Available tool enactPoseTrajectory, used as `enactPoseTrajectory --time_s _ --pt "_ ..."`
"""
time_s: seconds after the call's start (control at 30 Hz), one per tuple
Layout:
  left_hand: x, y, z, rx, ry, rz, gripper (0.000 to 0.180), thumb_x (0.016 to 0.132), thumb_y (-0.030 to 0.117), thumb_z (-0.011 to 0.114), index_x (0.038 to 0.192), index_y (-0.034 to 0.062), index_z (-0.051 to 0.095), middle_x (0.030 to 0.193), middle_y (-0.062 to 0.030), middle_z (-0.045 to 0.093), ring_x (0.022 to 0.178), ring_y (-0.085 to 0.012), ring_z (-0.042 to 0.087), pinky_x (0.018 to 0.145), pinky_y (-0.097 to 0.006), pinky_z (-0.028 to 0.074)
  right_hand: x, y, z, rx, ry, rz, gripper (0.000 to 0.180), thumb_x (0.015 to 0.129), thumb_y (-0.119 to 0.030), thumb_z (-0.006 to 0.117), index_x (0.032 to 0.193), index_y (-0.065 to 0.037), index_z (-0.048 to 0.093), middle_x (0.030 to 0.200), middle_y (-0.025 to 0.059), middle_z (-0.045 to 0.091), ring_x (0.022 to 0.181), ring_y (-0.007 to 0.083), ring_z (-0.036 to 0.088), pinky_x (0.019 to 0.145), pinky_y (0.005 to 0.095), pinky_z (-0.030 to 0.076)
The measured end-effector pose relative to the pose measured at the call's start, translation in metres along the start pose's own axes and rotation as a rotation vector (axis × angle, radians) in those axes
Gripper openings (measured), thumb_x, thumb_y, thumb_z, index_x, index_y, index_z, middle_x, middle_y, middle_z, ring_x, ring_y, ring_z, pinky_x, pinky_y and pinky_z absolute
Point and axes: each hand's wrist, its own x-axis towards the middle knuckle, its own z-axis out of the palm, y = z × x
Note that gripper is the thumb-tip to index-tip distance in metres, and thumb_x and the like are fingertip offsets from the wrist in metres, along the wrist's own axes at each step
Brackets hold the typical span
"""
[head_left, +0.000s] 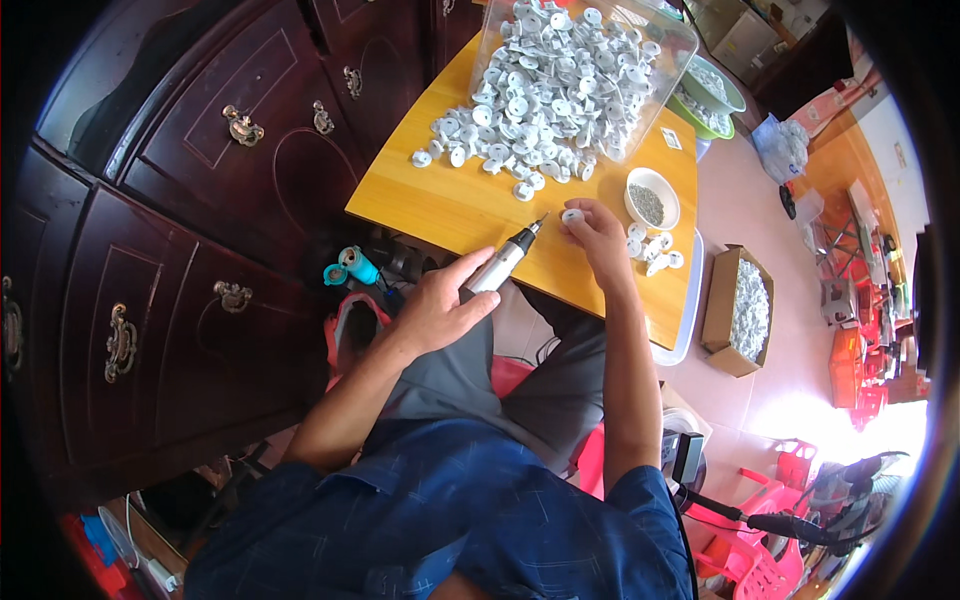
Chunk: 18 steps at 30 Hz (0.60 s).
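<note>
My left hand (pixel 440 305) is wrapped round a silver and black electric screwdriver (pixel 497 268), its bit pointing up and away over the wooden table (pixel 420 195). Between the fingertips of my right hand (pixel 603 250) is a small round white plastic part (pixel 572 215). The bit's tip is close to this part but apart from it. Just right of my right hand stands a white bowl (pixel 673 208) holding small metal screws (pixel 646 204). Several white plastic parts (pixel 657 252) lie in a little group below the bowl.
A clear plastic bin (pixel 684 45) at the table's far side spills a large heap of white parts (pixel 540 110) onto the tabletop. Dark wooden cabinets (pixel 190 190) stand at the left. On the floor at the right are a cardboard box (pixel 718 320) of white parts and pink plastic chairs (pixel 765 560).
</note>
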Motion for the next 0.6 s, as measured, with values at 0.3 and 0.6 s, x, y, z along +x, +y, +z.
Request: enactPoseTrajectory --time_s 0.3,0.6 --pt "0.003 0.000 0.019 0.094 -0.032 0.083 0.057 0.086 0.022 0.070 0.135 -0.0019 0.052 0.106 -0.0241 0.069 0.084 -0.0318 0.071 0.075 -0.037 0.054 -0.026 0.016 -0.003 0.024 0.022 0.026 0.026 0.093 -0.010 0.065 0.117 -0.002 0.063 0.093 0.0010 0.066 0.075 0.0066 0.057 0.065 0.0213 0.045" --pt "0.006 0.002 0.022 0.096 -0.020 0.108 0.056 0.086 0.019 0.070 0.133 -0.0052 0.051 0.109 -0.0273 0.067 0.098 -0.0363 0.069 0.083 -0.040 0.053 -0.025 0.017 0.006 -0.014 0.134 0.009 0.022 0.087 -0.008 0.069 0.107 0.000 0.068 0.079 -0.0016 0.065 0.064 0.0034 0.055 0.057 0.0194 0.044"
